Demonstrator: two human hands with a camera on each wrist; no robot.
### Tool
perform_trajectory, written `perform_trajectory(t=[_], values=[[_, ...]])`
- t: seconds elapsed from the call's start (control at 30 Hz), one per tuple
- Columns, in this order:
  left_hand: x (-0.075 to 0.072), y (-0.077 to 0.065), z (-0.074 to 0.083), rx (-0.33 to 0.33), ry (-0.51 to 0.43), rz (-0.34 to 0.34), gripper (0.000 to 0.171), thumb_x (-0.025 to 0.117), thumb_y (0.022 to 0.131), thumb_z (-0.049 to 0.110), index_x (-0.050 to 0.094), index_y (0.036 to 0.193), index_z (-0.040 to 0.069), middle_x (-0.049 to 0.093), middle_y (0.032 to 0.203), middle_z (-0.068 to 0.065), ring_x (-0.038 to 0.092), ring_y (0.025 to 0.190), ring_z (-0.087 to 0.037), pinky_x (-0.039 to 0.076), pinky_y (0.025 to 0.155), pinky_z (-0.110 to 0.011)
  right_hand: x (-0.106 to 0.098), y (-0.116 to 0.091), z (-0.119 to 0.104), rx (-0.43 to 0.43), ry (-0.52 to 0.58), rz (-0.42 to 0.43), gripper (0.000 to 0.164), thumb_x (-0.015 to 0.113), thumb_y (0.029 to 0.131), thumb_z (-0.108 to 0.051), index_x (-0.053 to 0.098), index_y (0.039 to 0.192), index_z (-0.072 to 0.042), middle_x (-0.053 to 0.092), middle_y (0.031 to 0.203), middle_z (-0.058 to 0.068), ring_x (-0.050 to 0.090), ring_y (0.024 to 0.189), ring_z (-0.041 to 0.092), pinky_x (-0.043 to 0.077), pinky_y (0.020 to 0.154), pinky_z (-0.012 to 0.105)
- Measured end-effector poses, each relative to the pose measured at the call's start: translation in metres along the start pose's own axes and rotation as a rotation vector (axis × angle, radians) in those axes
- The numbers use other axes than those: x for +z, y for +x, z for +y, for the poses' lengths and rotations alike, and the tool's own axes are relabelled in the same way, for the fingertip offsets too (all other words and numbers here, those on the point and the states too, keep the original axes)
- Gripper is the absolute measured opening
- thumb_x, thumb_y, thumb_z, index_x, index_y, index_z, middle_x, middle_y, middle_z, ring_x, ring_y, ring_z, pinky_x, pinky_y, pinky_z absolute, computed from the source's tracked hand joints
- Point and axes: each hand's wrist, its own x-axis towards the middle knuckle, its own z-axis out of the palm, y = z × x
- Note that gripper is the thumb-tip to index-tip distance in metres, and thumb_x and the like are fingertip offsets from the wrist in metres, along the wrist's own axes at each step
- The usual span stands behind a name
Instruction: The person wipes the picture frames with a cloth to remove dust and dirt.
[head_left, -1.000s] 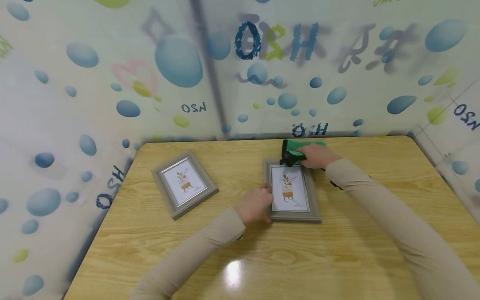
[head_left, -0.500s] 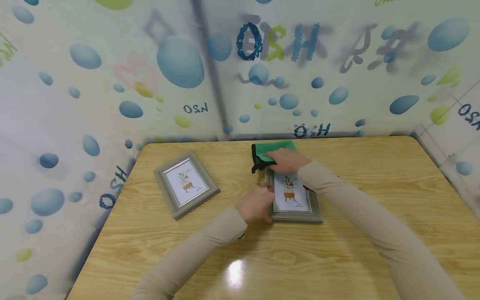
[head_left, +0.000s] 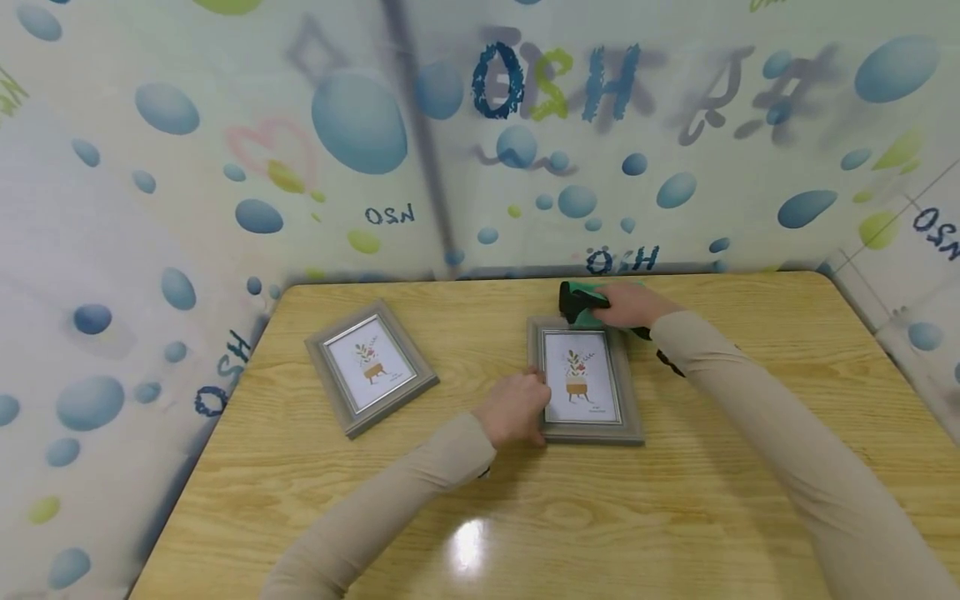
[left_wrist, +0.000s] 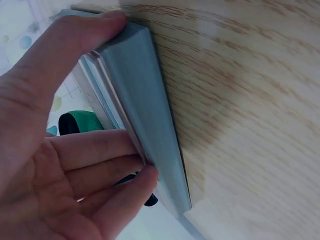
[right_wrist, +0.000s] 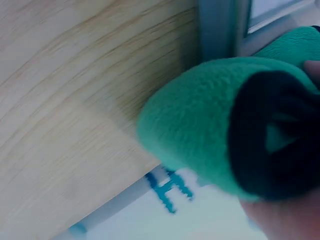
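A grey picture frame (head_left: 592, 434) lies flat on the table, its white print showing a plant in an orange pot. At its left edge my left hand (head_left: 512, 410) grips the moulding; in the left wrist view the thumb (left_wrist: 95, 30) is near one corner and the fingertips (left_wrist: 149, 175) press along the side. My right hand (head_left: 632, 305) holds a bunched green cloth (right_wrist: 192, 115) with black edging over the frame's far edge. In the right wrist view the cloth bulges out beside the frame's corner and hides much of that hand.
A second, matching picture frame (head_left: 390, 407) lies turned at an angle on the left of the wooden table (head_left: 570, 517). Behind the table's far edge rises a wall (head_left: 465, 192) with blue and green spots and lettering.
My right hand swept the cloth left along the frame's far edge, then back right, uncovering the print's top. My left hand keeps its grip on the picture frame.
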Motion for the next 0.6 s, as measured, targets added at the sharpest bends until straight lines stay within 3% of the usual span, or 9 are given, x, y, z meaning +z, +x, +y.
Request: perform_trajectory(t=[0.2,0.43,0.6], values=[[0.0,-0.001,-0.001,-0.008,0.003,-0.007,0.05,0.091,0.059,0.045,0.072,0.089,0.01,0.065,0.1,-0.004,0.059,0.083,-0.012,0.054,0.068,-0.023,0.004,0.017,-0.033,-0.017,-0.11,-0.056,0.04,0.053,0.097,-0.019,0.055,0.131,0.001,0.061,0.121,0.02,0.06,0.103,0.033,0.048,0.086,0.048],[0.0,-0.002,-0.002,-0.011,-0.013,-0.019,0.046,0.09,0.061,0.044,0.071,0.086,0.011,0.065,0.101,-0.004,0.06,0.078,-0.011,0.053,0.062,-0.024,0.02,0.037,-0.074,-0.185,-0.124,-0.034,0.043,0.054,0.097,-0.017,0.05,0.136,-0.001,0.06,0.124,0.018,0.06,0.105,0.033,0.047,0.089,0.047],[0.001,-0.001,0.0,-0.038,-0.025,-0.022,0.046,0.09,0.061,0.044,0.07,0.087,0.012,0.064,0.095,-0.001,0.06,0.072,-0.012,0.053,0.057,-0.026,0.029,0.038,-0.075,-0.306,-0.102,0.014,0.044,0.057,0.096,-0.013,0.05,0.137,-0.003,0.058,0.13,0.015,0.057,0.114,0.032,0.043,0.097,0.046]])
